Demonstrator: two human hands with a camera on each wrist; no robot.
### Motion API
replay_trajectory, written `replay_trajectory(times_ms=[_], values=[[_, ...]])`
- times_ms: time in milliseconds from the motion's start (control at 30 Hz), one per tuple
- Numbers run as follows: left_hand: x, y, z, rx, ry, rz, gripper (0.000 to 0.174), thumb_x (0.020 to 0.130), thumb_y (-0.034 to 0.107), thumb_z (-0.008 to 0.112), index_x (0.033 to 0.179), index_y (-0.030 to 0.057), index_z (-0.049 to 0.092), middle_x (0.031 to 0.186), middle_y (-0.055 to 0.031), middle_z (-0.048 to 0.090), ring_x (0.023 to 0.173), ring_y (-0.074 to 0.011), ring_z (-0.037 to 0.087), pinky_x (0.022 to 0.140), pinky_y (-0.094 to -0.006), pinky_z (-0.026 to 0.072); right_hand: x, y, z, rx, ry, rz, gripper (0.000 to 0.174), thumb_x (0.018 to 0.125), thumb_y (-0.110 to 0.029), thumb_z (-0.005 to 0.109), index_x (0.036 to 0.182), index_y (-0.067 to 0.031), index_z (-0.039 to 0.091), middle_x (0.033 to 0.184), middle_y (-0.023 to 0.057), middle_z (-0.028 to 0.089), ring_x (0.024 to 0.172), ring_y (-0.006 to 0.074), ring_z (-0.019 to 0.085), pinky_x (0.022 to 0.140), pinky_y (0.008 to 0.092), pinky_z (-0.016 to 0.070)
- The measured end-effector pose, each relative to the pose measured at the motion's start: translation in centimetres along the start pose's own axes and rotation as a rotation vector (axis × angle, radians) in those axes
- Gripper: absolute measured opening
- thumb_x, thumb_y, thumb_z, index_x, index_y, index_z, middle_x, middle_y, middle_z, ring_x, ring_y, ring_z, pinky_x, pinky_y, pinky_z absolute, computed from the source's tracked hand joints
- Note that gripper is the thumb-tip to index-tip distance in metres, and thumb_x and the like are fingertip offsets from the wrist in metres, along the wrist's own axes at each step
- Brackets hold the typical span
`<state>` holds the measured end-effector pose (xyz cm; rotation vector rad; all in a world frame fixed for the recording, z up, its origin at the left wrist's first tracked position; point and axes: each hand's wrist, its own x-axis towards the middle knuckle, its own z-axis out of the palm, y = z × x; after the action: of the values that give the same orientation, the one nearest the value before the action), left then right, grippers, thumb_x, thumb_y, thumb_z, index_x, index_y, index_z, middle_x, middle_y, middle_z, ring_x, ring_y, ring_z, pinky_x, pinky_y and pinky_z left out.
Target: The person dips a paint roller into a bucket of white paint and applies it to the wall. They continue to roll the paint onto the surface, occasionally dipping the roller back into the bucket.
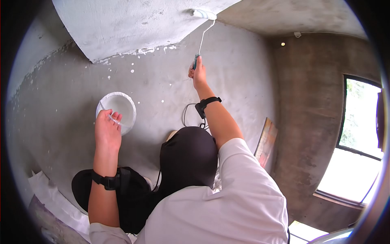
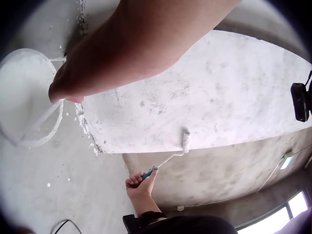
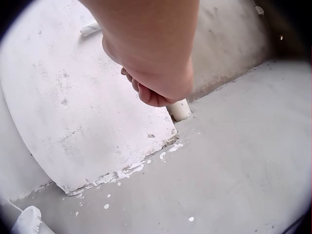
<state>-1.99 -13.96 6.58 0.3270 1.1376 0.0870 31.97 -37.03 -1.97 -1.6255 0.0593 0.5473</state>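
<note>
My right hand grips the teal handle of a paint roller. Its thin metal arm runs up to the roller head, which lies against a white-painted wall patch. In the left wrist view the roller head sits at the patch's lower edge, with my right hand below it. The right wrist view shows my right hand curled round the handle's butt end. My left hand holds the thin bail of a white paint bucket hanging over the concrete floor. The bucket also appears beside my left hand.
White paint drips speckle the grey floor under the patch. A dark cable loops on the floor by my right forearm. A board leans on the bare wall at right, near a bright window. White sheeting lies at lower left.
</note>
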Motion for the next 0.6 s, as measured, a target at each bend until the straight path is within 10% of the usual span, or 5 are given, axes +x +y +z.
replay_trajectory(times_ms=[600], values=[[-0.1,0.0,0.3,0.012,0.03,0.009,0.036,0.086,0.032,0.061,0.113,0.0097,0.051,0.114,-0.0033,0.05,0.116,-0.0191,0.05,0.103,-0.0326,0.0299,-1.1,7.7,-0.7,-0.205,0.065,0.443,0.063,0.092,-0.067,0.051,0.064,-0.0118,0.041,0.053,-0.0027,0.032,0.041,0.0101,0.029,0.04,0.0278,0.0228]])
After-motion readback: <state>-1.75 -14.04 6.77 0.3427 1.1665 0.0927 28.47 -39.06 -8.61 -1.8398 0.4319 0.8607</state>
